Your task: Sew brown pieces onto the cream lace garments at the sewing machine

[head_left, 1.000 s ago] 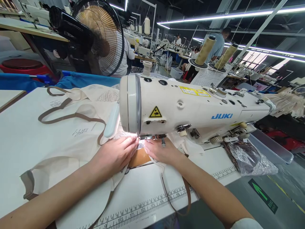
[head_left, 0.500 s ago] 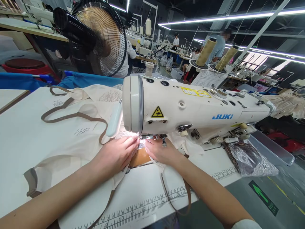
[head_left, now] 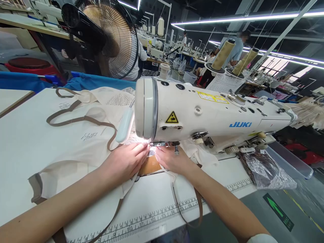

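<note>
A white JUKI sewing machine point(head_left: 197, 111) stands before me, its lamp lighting the needle area. My left hand point(head_left: 128, 160) lies left of the presser foot, fingers together and closed on the edge of a cream garment point(head_left: 76, 148). Just right of the foot, my right hand point(head_left: 174, 158) pinches the same light fabric, partly hidden behind the foot's attachment point(head_left: 165, 144). The garment has lace, printed text and brown bands; one brown strap point(head_left: 177, 199) hangs below my right hand in a loop. My fingertips and the stitching point are mostly hidden by glare.
A pale blue handle-shaped lamp point(head_left: 125, 126) sits left of the machine head. Behind is a black fan point(head_left: 113, 40). Two thread cones point(head_left: 223, 55) stand beyond the machine. A plastic bag point(head_left: 269, 172) lies at the right. A printed ruler point(head_left: 152, 221) runs along the table's front edge.
The view has shifted slightly, so the machine appears a little further right. Both hands keep about the same place beside the presser foot, still on the fabric.
</note>
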Motion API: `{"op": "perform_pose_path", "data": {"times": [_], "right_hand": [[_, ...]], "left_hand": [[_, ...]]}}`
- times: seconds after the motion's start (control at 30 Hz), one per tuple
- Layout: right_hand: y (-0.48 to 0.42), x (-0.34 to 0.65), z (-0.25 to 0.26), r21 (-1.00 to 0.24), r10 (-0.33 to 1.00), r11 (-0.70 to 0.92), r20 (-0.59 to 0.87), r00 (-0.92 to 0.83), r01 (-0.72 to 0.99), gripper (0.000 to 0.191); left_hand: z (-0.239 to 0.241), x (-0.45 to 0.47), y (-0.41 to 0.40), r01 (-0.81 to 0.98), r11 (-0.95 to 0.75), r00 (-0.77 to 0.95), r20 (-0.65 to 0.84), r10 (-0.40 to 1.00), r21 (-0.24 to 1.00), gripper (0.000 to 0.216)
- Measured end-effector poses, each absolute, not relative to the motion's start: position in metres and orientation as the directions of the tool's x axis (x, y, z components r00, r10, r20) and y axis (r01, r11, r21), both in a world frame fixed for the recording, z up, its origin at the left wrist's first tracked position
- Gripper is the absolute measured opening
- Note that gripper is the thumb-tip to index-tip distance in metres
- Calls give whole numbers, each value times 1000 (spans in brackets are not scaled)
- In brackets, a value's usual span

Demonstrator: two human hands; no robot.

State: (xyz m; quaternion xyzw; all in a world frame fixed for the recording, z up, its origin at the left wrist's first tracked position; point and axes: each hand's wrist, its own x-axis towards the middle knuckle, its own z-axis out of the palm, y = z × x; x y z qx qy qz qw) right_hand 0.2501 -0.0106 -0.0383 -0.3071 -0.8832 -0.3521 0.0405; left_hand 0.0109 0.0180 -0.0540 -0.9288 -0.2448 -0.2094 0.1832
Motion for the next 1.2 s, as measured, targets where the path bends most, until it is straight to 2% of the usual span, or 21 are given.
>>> {"op": "perform_pose_path", "data": {"times": [0.33, 0.57, 0.83, 1.07, 1.2], "right_hand": [[-14, 250, -35, 618, 529, 541, 276, -802, 570, 30], [-14, 247, -33, 577, 566, 559, 261, -782, 596, 31], [-14, 246, -33, 564, 553, 545, 315, -771, 621, 30], [-15, 245, -31, 459, 618, 576, 298, -728, 676, 29], [-15, 245, -32, 482, 606, 573, 296, -738, 663, 30]], "left_hand": [[-55, 12, 18, 528, -807, 796, 486, 361, -265, 39], [-53, 12, 18, 511, -825, 797, 493, 349, -242, 36], [-55, 12, 20, 501, -828, 792, 520, 321, -251, 37], [-57, 11, 21, 495, -835, 789, 526, 318, -238, 36], [-57, 11, 21, 499, -839, 785, 523, 332, -217, 36]]}}
